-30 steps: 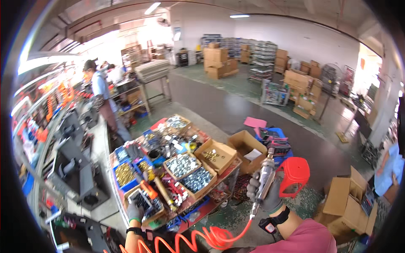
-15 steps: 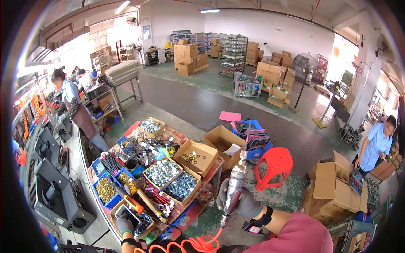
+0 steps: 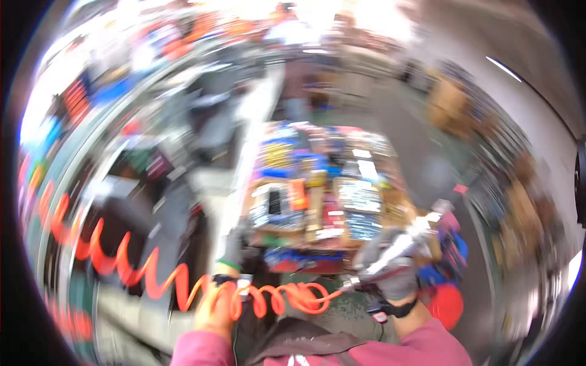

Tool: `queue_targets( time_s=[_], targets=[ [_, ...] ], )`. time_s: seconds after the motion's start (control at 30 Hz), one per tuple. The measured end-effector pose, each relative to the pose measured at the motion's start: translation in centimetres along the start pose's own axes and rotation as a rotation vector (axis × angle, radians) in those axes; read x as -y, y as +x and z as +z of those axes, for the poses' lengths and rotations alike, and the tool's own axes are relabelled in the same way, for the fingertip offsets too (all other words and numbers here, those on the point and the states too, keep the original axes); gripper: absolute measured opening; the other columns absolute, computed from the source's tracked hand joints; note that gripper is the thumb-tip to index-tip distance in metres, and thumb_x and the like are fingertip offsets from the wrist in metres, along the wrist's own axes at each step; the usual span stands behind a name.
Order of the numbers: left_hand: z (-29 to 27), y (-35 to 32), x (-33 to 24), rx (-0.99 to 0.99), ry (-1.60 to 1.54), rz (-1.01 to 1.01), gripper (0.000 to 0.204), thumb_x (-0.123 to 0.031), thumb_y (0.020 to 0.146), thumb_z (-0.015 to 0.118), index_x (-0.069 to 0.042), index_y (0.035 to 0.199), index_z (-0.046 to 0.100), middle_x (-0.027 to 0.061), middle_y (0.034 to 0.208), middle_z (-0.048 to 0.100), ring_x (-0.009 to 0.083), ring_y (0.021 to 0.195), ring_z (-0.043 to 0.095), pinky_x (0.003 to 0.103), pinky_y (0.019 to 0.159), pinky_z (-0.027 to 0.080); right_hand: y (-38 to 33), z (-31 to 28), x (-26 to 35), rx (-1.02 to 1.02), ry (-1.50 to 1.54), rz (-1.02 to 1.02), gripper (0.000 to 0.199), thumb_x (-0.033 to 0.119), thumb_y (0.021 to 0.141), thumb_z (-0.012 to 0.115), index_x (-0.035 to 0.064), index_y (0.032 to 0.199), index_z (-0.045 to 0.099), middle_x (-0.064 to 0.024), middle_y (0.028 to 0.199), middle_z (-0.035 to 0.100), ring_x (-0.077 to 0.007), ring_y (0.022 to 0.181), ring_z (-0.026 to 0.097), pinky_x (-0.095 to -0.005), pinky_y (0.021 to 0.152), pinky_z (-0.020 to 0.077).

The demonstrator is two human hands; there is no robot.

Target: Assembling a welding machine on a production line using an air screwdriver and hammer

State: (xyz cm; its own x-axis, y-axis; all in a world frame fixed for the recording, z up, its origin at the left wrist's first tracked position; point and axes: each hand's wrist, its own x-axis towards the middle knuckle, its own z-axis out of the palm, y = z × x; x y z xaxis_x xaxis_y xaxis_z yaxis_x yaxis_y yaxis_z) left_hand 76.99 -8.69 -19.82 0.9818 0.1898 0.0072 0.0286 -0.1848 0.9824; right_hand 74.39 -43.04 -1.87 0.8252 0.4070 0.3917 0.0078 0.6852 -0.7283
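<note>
My right hand (image 3: pixel 390 265), in a grey glove, is wrapped round a silver pneumatic screwdriver (image 3: pixel 406 241) that tilts up to the right. From its lower end an orange coiled air hose (image 3: pixel 259 299) runs left across my left forearm. My left hand (image 3: pixel 232 247), also gloved in grey, is beside the near left corner of the parts table. Motion smears its fingers, so I cannot make out their pose or anything in them. On the table are open boxes of small metal parts (image 3: pixel 359 195) and a box of brass-coloured pieces (image 3: pixel 278 155), all blurred.
A long workbench line (image 3: pixel 244 183) with dark metal housings (image 3: pixel 213 116) runs along the left. A red stool (image 3: pixel 445 305) stands by my right forearm, with a blue crate (image 3: pixel 455 247) beyond it. Cardboard boxes (image 3: pixel 448 100) are stacked at the far right.
My view has swung left, bringing the bench line nearer the middle. My left hand has come out of the parts box on the table. The screwdriver remains in my right hand, now tilted.
</note>
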Motion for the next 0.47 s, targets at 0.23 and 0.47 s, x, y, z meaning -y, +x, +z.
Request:
queue_targets(
  time_s=[0.23,0.47],
  targets=[
    [-6.0,-33.0,2.6,-0.518,-1.412,-0.456,0.025,-0.024,0.095,0.057,-0.008,0.114,0.059,-0.0035,0.085,0.061,0.0001,0.054,0.052,0.012,0.044,0.043,6.8,10.1,-5.0,0.642,0.345,0.273,0.027,0.017,0.081,0.062,0.0038,0.097,0.045,-0.0033,0.055,0.039,-0.013,0.044,0.035,-0.0276,0.041,0.0369],
    [-2.0,-58.9,3.1,-1.185,-1.572,0.499,0.026,-0.023,0.096,0.056,-0.011,0.119,0.053,-0.002,0.102,0.055,-0.003,0.062,0.042,0.008,0.045,0.034,-0.3,25.5,-18.0,1.198,0.237,0.776,0.047,0.027,0.076,0.076,0.0071,0.1,0.04,-0.0046,0.061,0.046,-0.0139,0.045,0.041,-0.026,0.037,0.0385]
  ],
)
